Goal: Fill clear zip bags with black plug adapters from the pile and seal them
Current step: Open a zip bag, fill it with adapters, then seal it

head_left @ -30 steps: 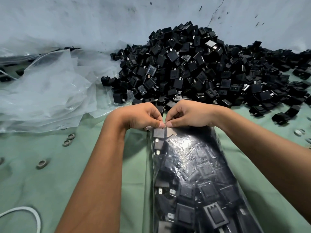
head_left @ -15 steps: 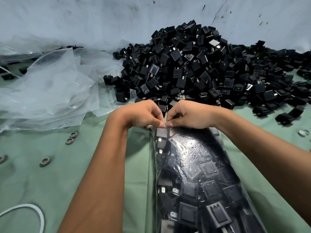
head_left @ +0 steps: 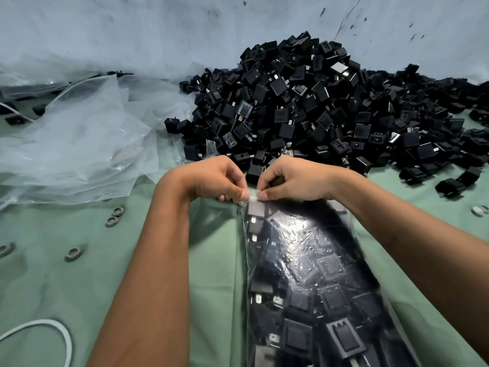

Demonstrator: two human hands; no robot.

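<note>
Long clear zip bag (head_left: pixel 312 274) packed with black plug adapters, lying on green cloth at near edge. Left hand (head_left: pixel 211 178), right hand (head_left: pixel 293 178) fingers pinching zip strip together at bag's far end: sealing underway. Large adapter pile (head_left: pixel 317 115), empty clear bags (head_left: pixel 74 139) remain.

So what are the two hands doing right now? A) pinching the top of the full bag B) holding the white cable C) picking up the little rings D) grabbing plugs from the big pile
A: the left hand and right hand meet fingertip to fingertip on the top edge of the filled zip bag, pinching it, while the pile of adapters lies untouched behind.
</note>
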